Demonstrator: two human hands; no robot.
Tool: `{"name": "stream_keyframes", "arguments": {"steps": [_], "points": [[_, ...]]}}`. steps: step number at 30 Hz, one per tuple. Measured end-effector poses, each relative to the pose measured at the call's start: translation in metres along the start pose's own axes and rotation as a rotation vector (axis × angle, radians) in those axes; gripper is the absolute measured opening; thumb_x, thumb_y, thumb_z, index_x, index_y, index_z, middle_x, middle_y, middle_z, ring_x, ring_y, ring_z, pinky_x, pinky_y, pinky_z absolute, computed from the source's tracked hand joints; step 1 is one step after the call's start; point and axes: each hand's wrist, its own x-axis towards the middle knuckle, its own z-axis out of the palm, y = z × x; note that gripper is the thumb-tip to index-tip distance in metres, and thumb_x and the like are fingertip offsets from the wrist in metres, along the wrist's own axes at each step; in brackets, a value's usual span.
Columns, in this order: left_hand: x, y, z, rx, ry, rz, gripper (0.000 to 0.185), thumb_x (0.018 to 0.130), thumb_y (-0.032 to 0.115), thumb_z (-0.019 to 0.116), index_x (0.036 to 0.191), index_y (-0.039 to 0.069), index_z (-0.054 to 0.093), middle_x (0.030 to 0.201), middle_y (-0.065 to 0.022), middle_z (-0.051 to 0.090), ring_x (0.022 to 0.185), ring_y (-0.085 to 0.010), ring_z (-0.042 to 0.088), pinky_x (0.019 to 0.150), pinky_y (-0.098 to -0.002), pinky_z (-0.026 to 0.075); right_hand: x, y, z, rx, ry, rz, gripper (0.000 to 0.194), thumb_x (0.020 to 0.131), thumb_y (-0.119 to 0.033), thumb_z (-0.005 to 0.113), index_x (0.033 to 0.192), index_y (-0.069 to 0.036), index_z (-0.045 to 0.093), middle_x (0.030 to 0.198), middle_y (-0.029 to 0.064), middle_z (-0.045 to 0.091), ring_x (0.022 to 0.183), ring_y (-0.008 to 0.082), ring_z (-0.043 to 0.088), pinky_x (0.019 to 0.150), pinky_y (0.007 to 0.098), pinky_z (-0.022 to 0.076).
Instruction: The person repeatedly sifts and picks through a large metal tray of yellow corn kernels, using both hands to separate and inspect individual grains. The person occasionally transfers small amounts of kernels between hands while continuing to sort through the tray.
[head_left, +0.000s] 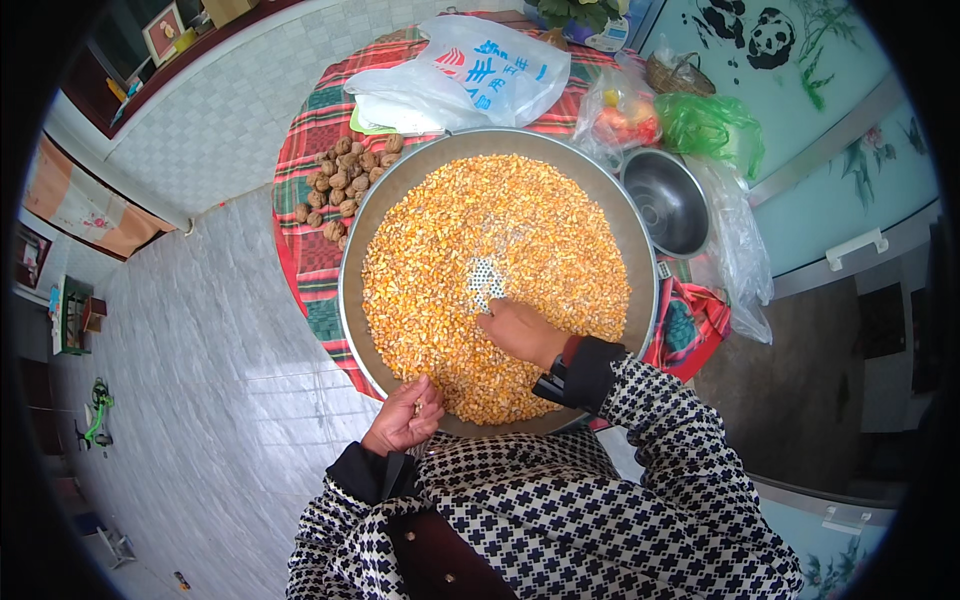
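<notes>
Corn kernels (427, 270), yellow and loose, cover most of the bottom of a wide round metal sieve (646, 259). Near the middle, a bare patch of its perforated bottom (486, 279) shows through. My right hand (525, 334) reaches over the kernels, its fingertips at the lower edge of that patch; whether it pinches anything is hidden. At the sieve's near left rim, my left hand (409, 416) is curled, with small pale bits, probably kernels, showing between its fingers.
Walnuts (341, 180) lie left of the sieve on a plaid tablecloth (315, 274). Behind it are a printed plastic bag (487, 75) and a bag of fruit (622, 116). A metal bowl (666, 202), green bag (709, 131) and clear bag (739, 255) stand right.
</notes>
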Motion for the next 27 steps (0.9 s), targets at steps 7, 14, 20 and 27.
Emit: {"name": "stream_keyframes", "arguments": {"steps": [7,14,20,27], "points": [[-0.001,0.000,0.001,-0.028,0.032,0.003,0.036,0.099,0.034,0.043,0.074,0.007,0.045,0.061,-0.0043,0.042,0.042,-0.0091,0.032,0.040,-0.0211,0.028,-0.004,-0.001,0.007,-0.160,0.012,-0.280,0.029,0.088,-0.024,0.049,0.087,0.004,0.057,0.090,0.0230,0.060,0.086,0.0393,0.057,0.076,0.0453,0.0441],[-0.001,-0.001,0.000,-0.018,-0.016,0.020,0.036,0.099,0.033,0.044,0.074,0.007,0.046,0.061,-0.0044,0.042,0.042,-0.0092,0.032,0.040,-0.0214,0.028,-0.007,0.026,-0.022,1.020,-0.209,0.192,0.004,0.083,-0.007,0.060,0.081,-0.004,0.057,0.076,0.0067,0.059,0.066,0.0178,0.056,0.060,0.0297,0.0443],[-0.001,-0.001,0.003,-0.019,0.003,0.018,0.037,0.099,0.033,0.042,0.073,0.008,0.045,0.060,-0.0039,0.041,0.042,-0.0094,0.032,0.041,-0.0216,0.028,-0.022,0.029,-0.034,1.866,-0.253,0.167,0.012,0.087,-0.009,0.056,0.095,0.000,0.061,0.091,0.0104,0.062,0.087,0.0179,0.059,0.077,0.0291,0.0485],[-0.001,0.000,0.006,-0.003,0.016,0.019,0.038,0.100,0.033,0.041,0.071,0.008,0.044,0.060,-0.0034,0.041,0.042,-0.0094,0.032,0.040,-0.0215,0.028,-0.026,0.008,-0.046,1.973,-0.288,0.132,0.041,0.095,-0.018,0.040,0.122,0.011,0.049,0.126,0.0198,0.053,0.120,0.0299,0.049,0.104,0.0391,0.0394]]}}
